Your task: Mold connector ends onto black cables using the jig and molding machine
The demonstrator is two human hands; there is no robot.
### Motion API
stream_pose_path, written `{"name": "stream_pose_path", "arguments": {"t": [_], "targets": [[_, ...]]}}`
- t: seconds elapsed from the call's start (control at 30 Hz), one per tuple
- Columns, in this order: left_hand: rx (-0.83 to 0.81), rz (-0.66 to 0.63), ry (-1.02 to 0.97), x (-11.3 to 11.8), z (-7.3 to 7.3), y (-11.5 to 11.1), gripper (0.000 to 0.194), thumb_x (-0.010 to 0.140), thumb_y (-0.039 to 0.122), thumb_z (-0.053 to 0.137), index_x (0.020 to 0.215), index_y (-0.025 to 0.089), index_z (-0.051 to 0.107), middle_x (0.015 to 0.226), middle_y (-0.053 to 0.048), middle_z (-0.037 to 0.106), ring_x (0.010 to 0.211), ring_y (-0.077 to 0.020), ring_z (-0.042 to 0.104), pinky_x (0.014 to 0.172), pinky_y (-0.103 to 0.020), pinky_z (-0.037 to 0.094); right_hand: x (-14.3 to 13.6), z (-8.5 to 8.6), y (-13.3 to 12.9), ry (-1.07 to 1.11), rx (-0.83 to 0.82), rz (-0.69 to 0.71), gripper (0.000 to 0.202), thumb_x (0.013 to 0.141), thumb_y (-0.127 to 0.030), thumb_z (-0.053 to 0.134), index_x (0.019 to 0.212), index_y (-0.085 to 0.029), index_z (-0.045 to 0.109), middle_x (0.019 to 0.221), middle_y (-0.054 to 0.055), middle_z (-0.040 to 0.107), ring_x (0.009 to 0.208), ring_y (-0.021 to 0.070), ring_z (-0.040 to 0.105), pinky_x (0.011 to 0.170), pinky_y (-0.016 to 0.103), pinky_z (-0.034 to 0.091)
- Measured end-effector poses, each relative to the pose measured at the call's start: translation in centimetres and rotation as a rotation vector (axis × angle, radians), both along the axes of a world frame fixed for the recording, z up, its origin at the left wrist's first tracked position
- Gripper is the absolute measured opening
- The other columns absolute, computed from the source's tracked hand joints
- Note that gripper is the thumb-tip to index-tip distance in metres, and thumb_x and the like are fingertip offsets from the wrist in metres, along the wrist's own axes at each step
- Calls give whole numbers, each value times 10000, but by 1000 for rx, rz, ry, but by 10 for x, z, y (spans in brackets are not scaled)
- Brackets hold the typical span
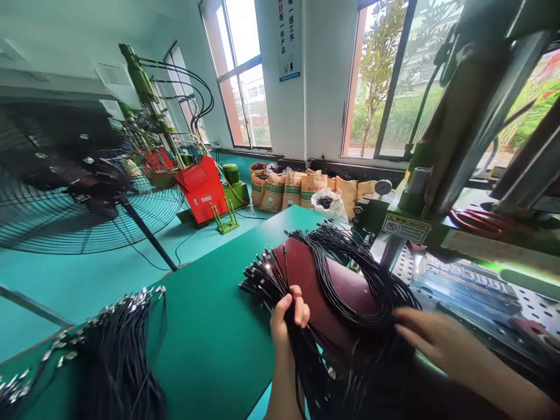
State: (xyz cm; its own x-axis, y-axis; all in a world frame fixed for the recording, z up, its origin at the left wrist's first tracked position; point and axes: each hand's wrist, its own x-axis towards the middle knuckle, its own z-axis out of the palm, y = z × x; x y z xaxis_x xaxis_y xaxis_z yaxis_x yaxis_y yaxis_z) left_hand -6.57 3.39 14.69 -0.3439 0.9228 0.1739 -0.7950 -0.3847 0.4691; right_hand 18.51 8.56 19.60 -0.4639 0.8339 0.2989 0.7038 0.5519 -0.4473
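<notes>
My left hand [289, 312] is closed round a bundle of black cables [266, 280], whose connector ends fan out above my fist while the rest hangs below. My right hand [426, 332], blurred by motion, is at the right side of a looped bundle of black cables [363, 315]; its fingertips meet the cables and their grip is not clear. The looped bundle lies on a dark red surface [301, 262]. At the lower left a pile of black cables [122, 350] with silvery ends lies on the green table [210, 303].
A machine [464, 233] with metal columns and a pressure gauge [382, 187] stands at the right. A large fan [87, 181] is at the left. Beyond the table are a red machine cabinet [203, 189] and several filled sacks [273, 192].
</notes>
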Motion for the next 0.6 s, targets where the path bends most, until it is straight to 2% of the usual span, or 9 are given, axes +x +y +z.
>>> {"name": "stream_pose_path", "arguments": {"t": [0.03, 0.07, 0.17, 0.27, 0.4, 0.47, 0.53, 0.6], "targets": [[33, -35, -50, -2, -3, 2, 129, 776, 231, 526, 847, 141, 585, 594, 36, 504, 343, -11, 336, 334, -151, 294, -23, 2, 26, -53, -145, 36, 183, 770, -355, 524, 856, -290, 672, 845, 83, 682, 800, 255, 624, 720, 369, 442], [65, -61, -83, -3, -5, 3, 143, 783, 219, 516, 889, 156, 589, 636, 37, 511, 344, -9, 332, 331, -151, 302, -49, 4, 54, -68, -258, -11, 198, 768, -327, 536, 898, -250, 665, 876, 83, 676, 868, 260, 605, 775, 364, 417], [149, -106, -70, -10, -9, 3, 185, 824, 196, 479, 978, 201, 581, 617, 51, 456, 358, -24, 357, 365, -154, 359, -130, -1, 135, -55, -358, -117, 227, 760, -297, 585, 889, -121, 648, 913, 137, 652, 920, 277, 583, 779, 353, 412], [244, -176, 19, -19, -15, 4, 139, 846, 199, 464, 922, 226, 577, 538, 63, 370, 367, -39, 374, 410, -170, 403, -186, -21, 187, -8, -496, -164, 259, 796, -343, 589, 861, -94, 619, 853, 102, 639, 810, 209, 604, 707, 330, 456], [310, -244, 50, -29, -25, 13, 99, 831, 209, 508, 904, 237, 569, 556, 59, 374, 416, -38, 408, 454, -179, 424, -217, -54, 214, 87, -639, -164, 225, 856, -340, 538, 881, -121, 582, 802, 12, 605, 661, 115, 578, 612, 281, 490], [302, -265, 41, -30, -28, 19, 98, 827, 212, 518, 906, 236, 570, 588, 50, 407, 438, -37, 427, 464, -179, 427, -223, -62, 222, 145, -680, -154, 199, 860, -311, 538, 835, -118, 576, 748, -7, 587, 600, 94, 555, 559, 247, 480], [267, -273, 16, -30, -26, 24, 86, 824, 212, 525, 894, 228, 571, 607, 43, 434, 444, -37, 436, 449, -167, 414, -225, -61, 228, 218, -693, -137, 169, 857, -266, 542, 780, -116, 558, 677, -28, 561, 538, 76, 528, 510, 216, 458], [204, -246, -21, -30, -21, 26, 58, 812, 211, 544, 865, 214, 569, 617, 37, 456, 443, -39, 445, 422, -153, 392, -222, -48, 229, 297, -677, -107, 106, 843, -189, 533, 759, -126, 519, 593, -55, 522, 474, 70, 514, 464, 194, 431]]}}
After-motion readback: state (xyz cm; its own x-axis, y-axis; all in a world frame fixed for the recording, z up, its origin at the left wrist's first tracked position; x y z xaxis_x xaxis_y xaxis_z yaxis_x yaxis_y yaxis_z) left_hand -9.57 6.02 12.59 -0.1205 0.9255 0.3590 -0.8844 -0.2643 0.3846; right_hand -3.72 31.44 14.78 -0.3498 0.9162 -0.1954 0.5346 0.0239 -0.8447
